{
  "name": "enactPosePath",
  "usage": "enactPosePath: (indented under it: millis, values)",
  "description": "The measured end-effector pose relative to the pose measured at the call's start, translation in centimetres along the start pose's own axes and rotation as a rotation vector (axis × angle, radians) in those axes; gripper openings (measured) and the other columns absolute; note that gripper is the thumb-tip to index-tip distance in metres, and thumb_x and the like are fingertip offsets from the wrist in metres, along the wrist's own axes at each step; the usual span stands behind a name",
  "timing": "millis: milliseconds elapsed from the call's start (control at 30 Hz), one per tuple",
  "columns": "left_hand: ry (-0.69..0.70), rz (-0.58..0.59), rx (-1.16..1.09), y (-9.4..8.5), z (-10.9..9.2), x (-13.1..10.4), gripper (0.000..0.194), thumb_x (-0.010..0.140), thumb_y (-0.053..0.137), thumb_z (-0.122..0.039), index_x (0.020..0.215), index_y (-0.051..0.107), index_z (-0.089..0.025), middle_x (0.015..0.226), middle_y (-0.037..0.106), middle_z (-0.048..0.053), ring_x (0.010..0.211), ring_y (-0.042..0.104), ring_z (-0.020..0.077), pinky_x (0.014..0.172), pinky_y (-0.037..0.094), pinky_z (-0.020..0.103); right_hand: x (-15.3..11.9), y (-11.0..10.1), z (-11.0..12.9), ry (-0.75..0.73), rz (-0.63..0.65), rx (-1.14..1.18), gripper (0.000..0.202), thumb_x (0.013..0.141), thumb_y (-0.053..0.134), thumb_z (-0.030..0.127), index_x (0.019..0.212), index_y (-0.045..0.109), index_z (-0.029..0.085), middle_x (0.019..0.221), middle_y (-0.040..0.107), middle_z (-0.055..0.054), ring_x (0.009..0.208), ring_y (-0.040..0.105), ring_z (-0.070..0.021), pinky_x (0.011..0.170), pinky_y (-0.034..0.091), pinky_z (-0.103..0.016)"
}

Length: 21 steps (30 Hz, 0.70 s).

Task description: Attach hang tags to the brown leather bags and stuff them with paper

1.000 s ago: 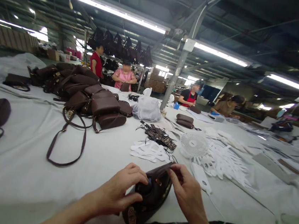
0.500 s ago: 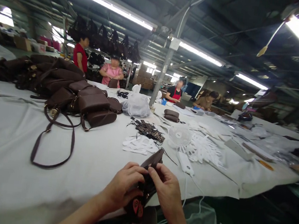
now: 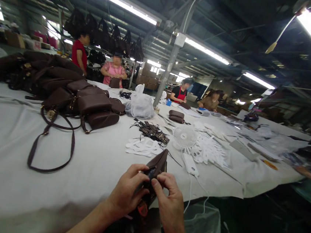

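A small dark brown bag (image 3: 159, 161) is held tilted at the near table edge, between both hands. My left hand (image 3: 128, 187) grips its left side, thumb and fingers closed on the edge. On the other side, my right hand (image 3: 169, 197) pinches the bag near its opening. A reddish-orange piece (image 3: 143, 208) hangs just below the left fingers; its kind is unclear. Past the bag lie white paper-like cut-outs (image 3: 142, 146) and a pile of dark tags with cords (image 3: 154, 132). The inside of the bag is mostly hidden by my fingers.
Brown handbags (image 3: 95, 106) are heaped at the left, with a strap (image 3: 72, 148) looped on the white table cover (image 3: 5, 175). A white fan (image 3: 185, 138) with a cable, more white pieces (image 3: 213, 152) and a plastic bag (image 3: 141, 105) lie beyond. Several people work across the table.
The bag has turned slightly more upright and its brown side shows more. Both hands stay on it, fingers shifted a little along the opening. The whole view has shifted slightly.
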<state>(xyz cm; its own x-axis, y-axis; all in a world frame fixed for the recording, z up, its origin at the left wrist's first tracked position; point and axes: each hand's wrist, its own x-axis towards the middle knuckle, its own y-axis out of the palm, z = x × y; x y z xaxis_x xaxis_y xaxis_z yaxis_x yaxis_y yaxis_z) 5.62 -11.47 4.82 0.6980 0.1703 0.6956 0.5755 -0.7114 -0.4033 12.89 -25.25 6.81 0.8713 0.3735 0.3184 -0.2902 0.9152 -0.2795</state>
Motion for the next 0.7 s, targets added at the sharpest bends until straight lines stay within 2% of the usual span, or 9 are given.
enactPosePath:
  millis: [67,167,300,467,600,700]
  values:
    - [-0.023,-0.023,-0.001,0.3,-0.3,-0.1,0.024,0.08,0.052,-0.006,0.098,0.059,-0.02,0.117,0.059,0.01,0.11,0.057,0.0212,0.092,0.052,0.038,-0.1,0.1,-0.4,0.037,0.06,0.094,0.021,0.081,0.063,0.039,0.085,0.07,0.02,0.106,0.062,-0.007,0.102,0.059,-0.0217,0.091,0.048,-0.033]
    - [-0.073,-0.125,-0.036,1.2,-0.3,-0.6,0.036,0.079,0.045,-0.002,0.109,0.052,-0.021,0.12,0.06,0.01,0.114,0.058,0.0206,0.096,0.051,0.04,-0.4,0.4,-0.9,0.055,0.132,0.193,0.022,0.079,0.064,0.038,0.091,0.071,0.021,0.119,0.06,-0.007,0.11,0.057,-0.0237,0.096,0.046,-0.036]
    - [-0.08,-0.186,-0.036,2.5,0.2,-1.4,0.046,0.082,0.043,-0.004,0.125,0.042,-0.022,0.131,0.057,0.011,0.122,0.054,0.0205,0.101,0.049,0.041,-0.6,0.8,-1.3,-0.01,0.042,0.085,0.016,0.078,0.064,0.033,0.087,0.071,0.022,0.111,0.06,-0.006,0.108,0.055,-0.0231,0.099,0.044,-0.036]
    - [-0.084,-0.131,-0.005,2.8,1.2,-1.8,0.045,0.087,0.046,-0.009,0.13,0.043,-0.022,0.137,0.054,0.011,0.127,0.052,0.0201,0.105,0.047,0.04,-0.6,1.3,-1.3,-0.064,0.026,0.013,0.014,0.08,0.061,0.03,0.087,0.071,0.023,0.113,0.057,-0.007,0.111,0.052,-0.0236,0.101,0.041,-0.038]
    - [-0.068,-0.158,0.053,2.8,1.6,-1.6,0.045,0.088,0.045,-0.008,0.13,0.044,-0.024,0.133,0.058,0.009,0.121,0.057,0.0187,0.1,0.051,0.037,-0.5,1.7,-1.5,-0.093,0.063,0.053,0.015,0.084,0.057,0.028,0.09,0.07,0.025,0.114,0.056,-0.006,0.112,0.052,-0.022,0.102,0.042,-0.036]
    - [-0.054,-0.191,0.087,3.0,1.2,-1.3,0.045,0.085,0.047,-0.008,0.126,0.048,-0.025,0.122,0.065,0.007,0.111,0.062,0.019,0.093,0.055,0.035,-0.4,1.8,-1.8,-0.077,0.087,0.138,0.014,0.084,0.058,0.028,0.087,0.07,0.023,0.111,0.057,-0.005,0.109,0.054,-0.021,0.096,0.047,-0.032]
